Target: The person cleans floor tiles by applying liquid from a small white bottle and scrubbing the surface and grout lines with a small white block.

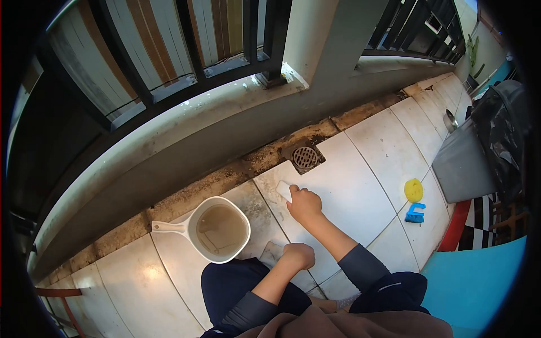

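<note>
My right hand [305, 204] is closed around a small white block [284, 191], pressed against the white floor tiles [338, 174] just below the drain. It looks like a sponge, but I cannot be sure. Closed into a fist, my left hand [299, 256] is near my knee, and its fingers' inner side is hidden. A grey, dirty-looking patch [271, 253] shows on the floor beside it. To the left, a white dipper [245, 239] with cloudy water in it stands on the tiles, its handle pointing left.
A round drain grate [305, 158] sits by the stained strip along the low wall [225, 135]. On the right lie a yellow sponge [413, 190] and a blue brush [415, 213]. Beyond them stand a grey bin [465, 163] with a black bag and a metal bowl [450, 120].
</note>
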A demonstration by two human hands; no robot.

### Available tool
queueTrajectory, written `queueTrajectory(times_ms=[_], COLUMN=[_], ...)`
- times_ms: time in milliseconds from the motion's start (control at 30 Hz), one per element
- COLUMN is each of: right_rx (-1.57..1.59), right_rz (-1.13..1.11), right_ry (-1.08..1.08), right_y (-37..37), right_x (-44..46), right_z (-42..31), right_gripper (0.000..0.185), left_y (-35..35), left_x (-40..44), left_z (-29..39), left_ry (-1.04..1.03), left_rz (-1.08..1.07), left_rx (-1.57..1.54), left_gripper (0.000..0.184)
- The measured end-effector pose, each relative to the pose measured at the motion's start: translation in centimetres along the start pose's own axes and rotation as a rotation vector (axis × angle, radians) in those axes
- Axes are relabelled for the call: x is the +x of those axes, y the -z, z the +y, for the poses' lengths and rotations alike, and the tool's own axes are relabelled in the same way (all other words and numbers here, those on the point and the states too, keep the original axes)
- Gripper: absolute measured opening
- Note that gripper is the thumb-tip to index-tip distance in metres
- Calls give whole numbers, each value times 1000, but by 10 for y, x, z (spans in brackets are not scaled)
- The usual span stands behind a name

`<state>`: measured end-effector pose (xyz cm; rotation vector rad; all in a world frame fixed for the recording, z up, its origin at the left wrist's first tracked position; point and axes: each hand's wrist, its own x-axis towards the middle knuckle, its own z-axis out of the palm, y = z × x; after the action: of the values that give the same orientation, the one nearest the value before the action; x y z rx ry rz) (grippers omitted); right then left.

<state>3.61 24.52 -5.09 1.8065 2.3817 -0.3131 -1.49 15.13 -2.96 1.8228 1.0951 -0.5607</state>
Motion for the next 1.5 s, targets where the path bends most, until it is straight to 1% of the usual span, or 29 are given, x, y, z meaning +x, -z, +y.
queueTrajectory(times_ms=[100,200,367,500,600,667,767,867,1000,1067,1167,1267,1333,1400,1500], right_rx=[-38,-22,8,10,-54,-122,-180,-158,-74,-10,-4,-13,-54,-108,-120], right_rz=[28,-9,96,110,65,69,67,82,142,125,130,96,59,73,68], right_ry=[40,36,-2,7,61,92,85,81,37,27,26,18,15,17,50], right_y=[-7,1,4,5,0,-8,-11,-7,-9,-5,-7,-12,-12,-13,-13], right_x=[-34,-35,26,40,9,-26,-59,-43,26,57,76,49,4,-43,-69], right_z=[-4,1,0,-3,4,11,17,16,1,-8,-15,-10,-4,2,17], right_gripper=[39,37,34,32,34,42,43,42,39,38,38,38,40,43,46], left_y=[4,5,2,-1,0,3,10,8,5,5,4,8,6,6,7], left_x=[-6,-8,-7,-5,-5,-8,-14,-14,-10,-10,-9,-12,-13,-14,-17], left_z=[3,4,4,0,-1,2,6,6,5,3,0,0,0,0,2], left_ry=[18,12,5,19,18,4,23,29,25,32,46,44,23,19,31], left_rz=[14,13,25,14,24,20,-46,-16,-23,-27,-16,-34,-29,-23,-22], left_rx=[-30,-30,-6,-6,-10,-22,-20,-24,-3,-3,-9,12,4,-17,-40], left_gripper=[32,32,33,33,32,32,31,31,32,33,33,34,34,34,34])
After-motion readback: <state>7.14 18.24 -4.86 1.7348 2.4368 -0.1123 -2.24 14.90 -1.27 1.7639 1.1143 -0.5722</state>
